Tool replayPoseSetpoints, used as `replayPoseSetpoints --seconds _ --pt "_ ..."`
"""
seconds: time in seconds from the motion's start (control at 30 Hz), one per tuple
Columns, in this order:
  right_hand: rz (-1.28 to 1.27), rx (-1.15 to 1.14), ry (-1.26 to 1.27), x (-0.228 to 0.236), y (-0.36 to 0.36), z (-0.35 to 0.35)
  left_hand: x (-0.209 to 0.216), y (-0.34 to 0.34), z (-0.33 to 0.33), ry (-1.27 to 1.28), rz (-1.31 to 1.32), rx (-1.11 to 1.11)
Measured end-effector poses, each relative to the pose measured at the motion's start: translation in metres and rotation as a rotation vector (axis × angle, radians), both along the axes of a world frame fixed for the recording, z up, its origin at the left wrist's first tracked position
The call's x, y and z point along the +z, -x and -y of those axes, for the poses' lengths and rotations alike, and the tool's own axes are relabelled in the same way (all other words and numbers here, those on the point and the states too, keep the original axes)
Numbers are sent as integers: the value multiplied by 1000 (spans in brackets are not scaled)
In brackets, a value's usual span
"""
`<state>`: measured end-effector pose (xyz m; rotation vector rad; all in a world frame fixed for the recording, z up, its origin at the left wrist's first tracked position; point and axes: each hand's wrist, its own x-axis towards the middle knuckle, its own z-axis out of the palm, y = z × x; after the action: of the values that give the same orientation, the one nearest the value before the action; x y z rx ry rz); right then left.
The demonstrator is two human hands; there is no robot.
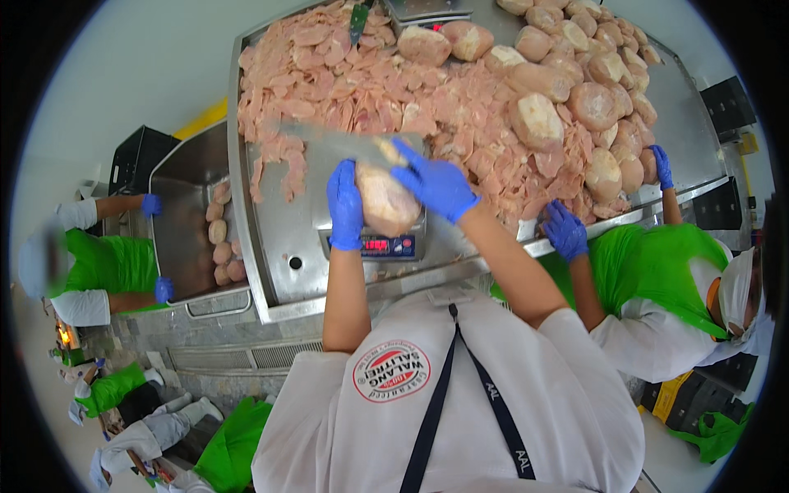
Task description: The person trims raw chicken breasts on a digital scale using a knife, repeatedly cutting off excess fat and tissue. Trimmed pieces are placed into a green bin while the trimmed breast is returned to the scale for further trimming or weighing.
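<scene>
My left hand (344,207), in a blue glove, steadies the side of a round, pale pink ham (385,201), fingers against it. This ham is over a digital scale (376,248) with a red display; I cannot tell whether it rests on the plate. In my blue-gloved right hand (437,181) is a knife (389,152) with a yellowish handle. Its blade is smeared by motion and reaches left, above the ham. Just beyond lies a wide heap of thin pink meat slices (362,94). More whole hams (536,121) are piled to the right.
A raised rim borders the steel table (283,279), which has a drain hole. At left, a co-worker's gloved hands (151,205) touch a steel tub (197,160) holding several hams. Another co-worker's gloved hand (565,232) is close on my right. A green-handled tool (358,23) stands in the slices.
</scene>
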<state>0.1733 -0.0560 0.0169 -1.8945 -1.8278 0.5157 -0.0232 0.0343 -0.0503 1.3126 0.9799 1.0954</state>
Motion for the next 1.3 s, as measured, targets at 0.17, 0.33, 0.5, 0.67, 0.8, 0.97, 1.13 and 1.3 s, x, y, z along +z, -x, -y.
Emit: replayPoseSetpoints --seconds 0.17,0.33,0.5,0.67,0.8,0.97,1.13,1.3 --pt "-938 -528 131 -30 -27 8 38 6 9 39 126 194" --pt "-549 -518 -43 -35 -78 39 62 72 13 -12 169 294" --pt "-811 -443 -59 -39 -103 59 91 88 37 40 124 257" --pt "-897 -666 34 -25 -87 69 108 93 52 49 17 225" --pt "-598 -415 -353 -33 -84 75 124 87 58 32 -74 182" --pt "-655 -380 -110 -55 -93 73 124 51 70 135 -144 119" --pt "-836 -250 -141 -69 -55 67 70 -20 66 -192 -513 88" --pt "-549 -379 138 -56 -45 65 75 2 33 32 -301 -297"
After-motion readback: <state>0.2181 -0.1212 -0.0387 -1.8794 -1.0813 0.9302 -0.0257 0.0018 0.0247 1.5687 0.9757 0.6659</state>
